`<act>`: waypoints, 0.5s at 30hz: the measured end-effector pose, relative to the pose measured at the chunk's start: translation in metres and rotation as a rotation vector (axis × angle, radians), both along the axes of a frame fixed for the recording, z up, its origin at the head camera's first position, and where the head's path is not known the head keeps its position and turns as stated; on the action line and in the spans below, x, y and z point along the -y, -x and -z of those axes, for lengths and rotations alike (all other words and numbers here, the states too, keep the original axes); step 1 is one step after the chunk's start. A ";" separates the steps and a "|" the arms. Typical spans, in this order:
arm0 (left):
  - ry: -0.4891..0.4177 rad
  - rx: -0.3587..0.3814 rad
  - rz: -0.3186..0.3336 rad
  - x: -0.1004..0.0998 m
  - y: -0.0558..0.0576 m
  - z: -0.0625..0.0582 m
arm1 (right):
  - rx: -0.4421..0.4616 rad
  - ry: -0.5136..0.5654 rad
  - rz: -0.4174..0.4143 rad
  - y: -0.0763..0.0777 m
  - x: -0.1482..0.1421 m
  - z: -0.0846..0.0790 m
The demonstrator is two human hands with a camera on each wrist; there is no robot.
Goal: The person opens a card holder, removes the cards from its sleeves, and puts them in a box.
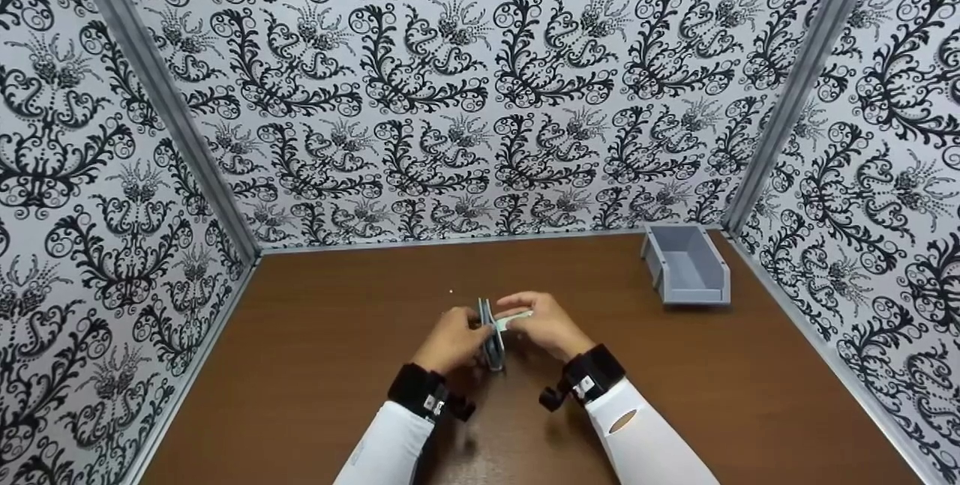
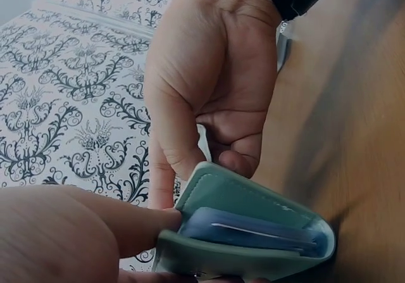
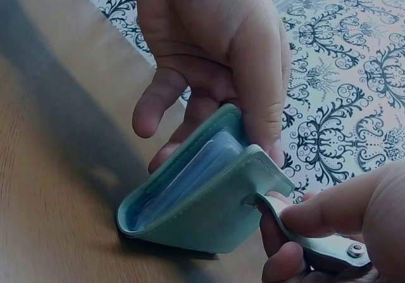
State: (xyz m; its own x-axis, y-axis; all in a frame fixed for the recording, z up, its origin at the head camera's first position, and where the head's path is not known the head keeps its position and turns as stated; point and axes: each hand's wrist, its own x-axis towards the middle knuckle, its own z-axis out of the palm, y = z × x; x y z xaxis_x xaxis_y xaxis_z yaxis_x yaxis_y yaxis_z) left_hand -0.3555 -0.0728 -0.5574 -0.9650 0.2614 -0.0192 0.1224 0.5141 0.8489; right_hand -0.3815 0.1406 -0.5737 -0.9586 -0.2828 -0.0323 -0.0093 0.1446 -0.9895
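Note:
A pale green card holder (image 3: pixel 202 216) stands on its spine on the table, its covers partly spread. Clear bluish plastic sleeves (image 3: pixel 196 172) show between the covers. My left hand (image 1: pixel 454 339) grips it from the left, the thumb at the cover edges in the left wrist view. From the right, my right hand (image 1: pixel 551 326) pinches the holder's strap (image 3: pixel 326 248) between thumb and fingers. The strap extends away from the cover, and a metal snap (image 3: pixel 355 250) shows near its end. Some fingers of the left hand are hidden behind the holder.
A grey open-front plastic bin (image 1: pixel 694 295) stands at the back right of the brown table (image 1: pixel 337 305). Patterned panels (image 1: pixel 427 95) rise at the back and both sides. A tiny white speck (image 1: pixel 451 291) lies beyond the left hand.

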 end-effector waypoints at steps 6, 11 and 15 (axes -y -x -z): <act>0.010 0.003 0.035 0.003 0.001 0.001 | 0.005 0.018 -0.007 -0.002 0.002 0.001; 0.023 -0.006 0.054 0.004 -0.001 0.001 | 0.005 0.008 -0.002 -0.003 0.002 0.001; 0.022 0.000 0.019 0.003 -0.002 0.001 | 0.004 -0.005 0.002 -0.002 0.002 0.001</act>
State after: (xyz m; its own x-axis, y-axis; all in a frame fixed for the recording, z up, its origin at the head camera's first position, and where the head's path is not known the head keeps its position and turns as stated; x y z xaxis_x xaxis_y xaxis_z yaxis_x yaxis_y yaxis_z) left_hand -0.3539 -0.0759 -0.5581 -0.9598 0.2796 -0.0249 0.1328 0.5304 0.8373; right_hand -0.3795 0.1385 -0.5745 -0.9590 -0.2808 -0.0378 -0.0048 0.1496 -0.9887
